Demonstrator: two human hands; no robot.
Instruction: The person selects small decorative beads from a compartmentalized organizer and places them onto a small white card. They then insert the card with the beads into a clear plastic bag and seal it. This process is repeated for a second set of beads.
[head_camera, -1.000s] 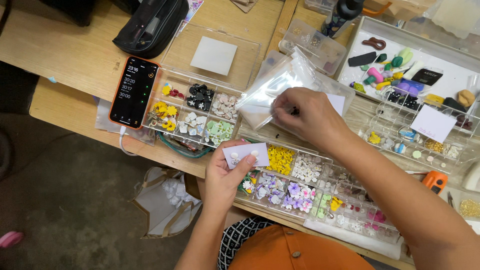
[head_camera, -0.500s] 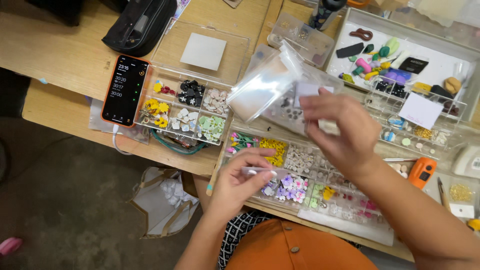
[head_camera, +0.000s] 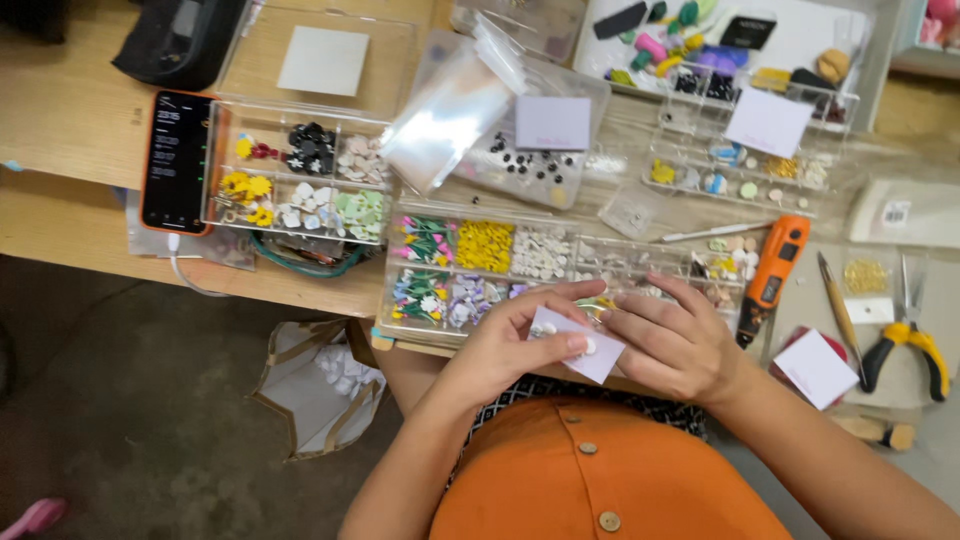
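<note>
Pale lilac card (head_camera: 585, 352); orange shirt (head_camera: 600, 470); orange tool (head_camera: 772, 275).

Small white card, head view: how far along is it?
Done: small white card already carries a pale earring piece near the left hand thumb. In hand: both hands pinch the card; right hand at its right edge. Left: clear bags lie unused, and other blank cards wait on the trays.

Single head camera, looking steeply down from above, close over wooden table (head_camera: 80, 120) edge and lap.
</note>
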